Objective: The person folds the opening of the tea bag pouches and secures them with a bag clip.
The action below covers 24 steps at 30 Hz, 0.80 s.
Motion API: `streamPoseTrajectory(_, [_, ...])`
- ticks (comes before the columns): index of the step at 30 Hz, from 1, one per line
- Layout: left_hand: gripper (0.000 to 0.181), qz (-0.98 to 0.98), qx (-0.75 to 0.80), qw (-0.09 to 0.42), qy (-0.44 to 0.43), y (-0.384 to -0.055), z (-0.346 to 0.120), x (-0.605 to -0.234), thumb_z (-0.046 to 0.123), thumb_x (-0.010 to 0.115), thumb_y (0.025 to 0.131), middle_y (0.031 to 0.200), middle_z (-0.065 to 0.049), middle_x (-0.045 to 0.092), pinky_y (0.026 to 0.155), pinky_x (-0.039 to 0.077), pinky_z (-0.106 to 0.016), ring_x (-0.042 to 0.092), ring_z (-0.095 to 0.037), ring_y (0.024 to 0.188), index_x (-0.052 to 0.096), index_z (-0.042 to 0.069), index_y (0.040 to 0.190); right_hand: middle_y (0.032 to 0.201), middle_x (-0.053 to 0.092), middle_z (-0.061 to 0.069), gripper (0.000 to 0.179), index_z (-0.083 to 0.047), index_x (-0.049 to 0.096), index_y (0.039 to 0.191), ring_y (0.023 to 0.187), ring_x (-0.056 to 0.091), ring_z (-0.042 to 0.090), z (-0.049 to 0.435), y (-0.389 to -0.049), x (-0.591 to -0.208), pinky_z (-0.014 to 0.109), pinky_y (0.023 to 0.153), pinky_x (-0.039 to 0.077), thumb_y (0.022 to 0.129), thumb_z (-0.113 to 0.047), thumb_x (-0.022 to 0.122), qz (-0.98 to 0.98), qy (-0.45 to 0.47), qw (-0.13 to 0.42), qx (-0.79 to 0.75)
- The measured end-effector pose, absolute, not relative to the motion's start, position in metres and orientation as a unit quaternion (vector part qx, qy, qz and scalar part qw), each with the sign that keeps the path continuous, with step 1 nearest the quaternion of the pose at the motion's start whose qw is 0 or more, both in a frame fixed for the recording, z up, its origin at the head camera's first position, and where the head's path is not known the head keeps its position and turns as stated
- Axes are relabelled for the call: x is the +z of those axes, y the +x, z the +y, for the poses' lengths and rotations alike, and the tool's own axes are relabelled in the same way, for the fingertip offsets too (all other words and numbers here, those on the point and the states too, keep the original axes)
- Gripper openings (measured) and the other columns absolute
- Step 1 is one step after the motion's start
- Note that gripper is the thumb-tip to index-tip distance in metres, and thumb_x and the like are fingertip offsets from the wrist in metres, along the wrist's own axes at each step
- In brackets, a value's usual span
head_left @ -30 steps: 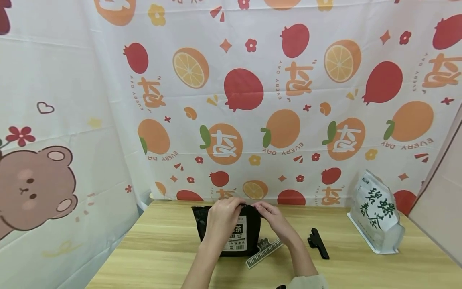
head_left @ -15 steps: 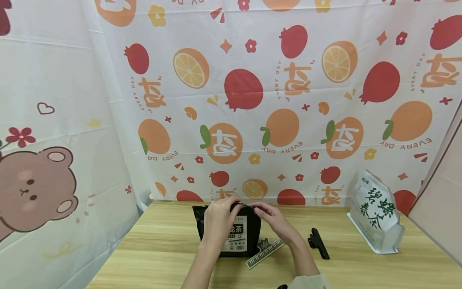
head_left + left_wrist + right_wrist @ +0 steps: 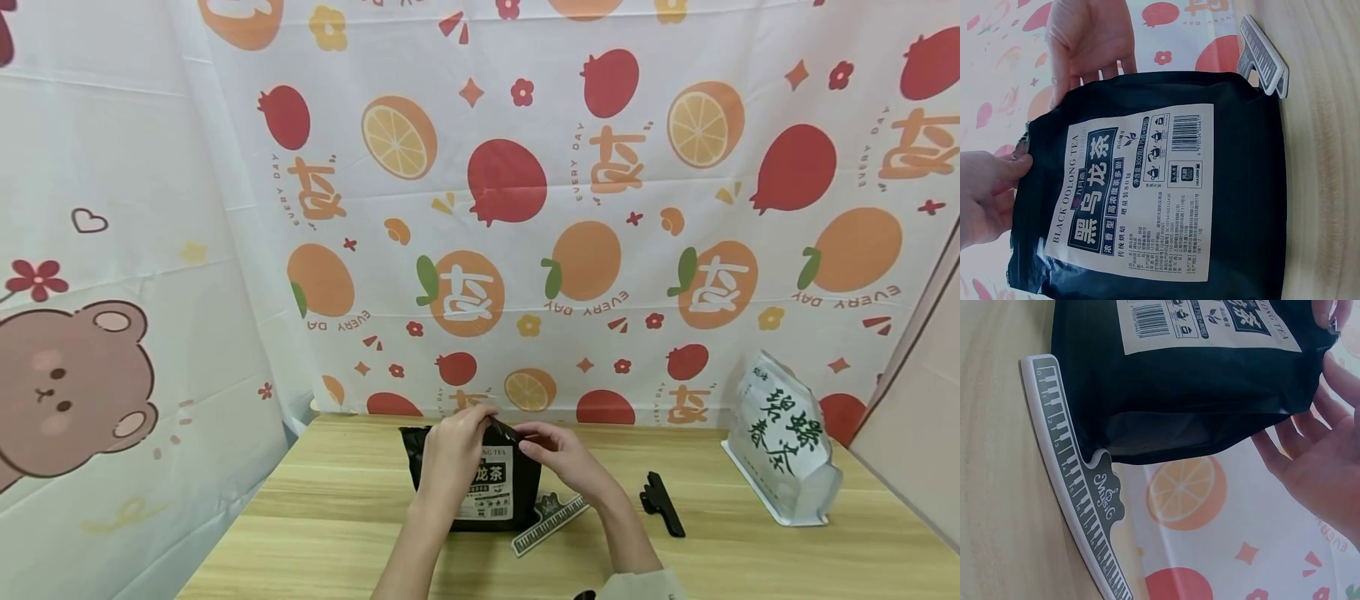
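The left hand (image 3: 450, 450) pinches the top edge of the black bag (image 3: 497, 479) between thumb and fingers. The right hand (image 3: 566, 458) is unclenched, its fingers loosely extended at the bag's upper right edge, some tips passing behind it. The bag stands upright on the wooden surface (image 3: 300, 533), its pale label reading "BLACK OOLONG TEA". At its lower right corner sits a piano-key clip (image 3: 551, 527); farther right, I see a black clip (image 3: 662, 504), then a white bag (image 3: 780, 454) standing upright before the fruit-printed cloth (image 3: 525, 275).
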<state>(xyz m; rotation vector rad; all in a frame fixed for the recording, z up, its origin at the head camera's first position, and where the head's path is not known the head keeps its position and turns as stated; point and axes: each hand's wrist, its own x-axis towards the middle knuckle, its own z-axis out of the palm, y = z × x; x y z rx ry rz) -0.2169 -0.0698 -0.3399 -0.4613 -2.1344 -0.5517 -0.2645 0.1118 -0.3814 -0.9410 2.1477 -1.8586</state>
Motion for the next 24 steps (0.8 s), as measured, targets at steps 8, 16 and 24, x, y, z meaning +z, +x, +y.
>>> streamPoseTrajectory(8, [0.014,-0.855,-0.231,0.425,-0.187,-0.217,-0.071,-0.339,-0.002,0.066,0.081,0.081,-0.004,0.069,0.045,0.043,-0.022,0.056,-0.014,0.05,0.07,0.008,0.09,0.103,0.061,0.011,0.03,0.005,0.057,0.116,0.092,0.057,0.02,0.1,-0.26,-0.381,0.03,0.075,0.048,0.091,-0.013,0.058,0.75,-0.3,-0.013,-0.589])
streamPoseTrajectory(16, [0.013,-0.872,-0.196,0.402,-0.201,-0.215,-0.072,-0.335,0.001,0.067,0.081,0.084,-0.003,0.068,0.057,0.049,-0.028,0.062,-0.016,0.063,0.07,0.009,0.091,0.086,0.062,0.006,0.021,0.003,0.063,0.095,0.075,0.057,0.015,0.088,-0.259,-0.382,0.027,0.065,0.048,0.089,-0.016,0.062,0.749,-0.317,-0.147,-0.563])
streamPoseTrajectory(24, [0.043,-0.91,-0.09,0.346,-0.212,-0.21,-0.073,-0.336,0.027,0.071,0.076,0.098,-0.003,0.066,0.081,0.044,-0.038,0.059,-0.021,0.09,0.061,0.013,0.116,0.086,0.062,0.007,0.013,0.003,0.063,0.095,0.072,0.055,0.014,0.084,-0.258,-0.381,0.026,0.062,0.047,0.086,-0.007,0.063,0.761,-0.268,-0.131,-0.577])
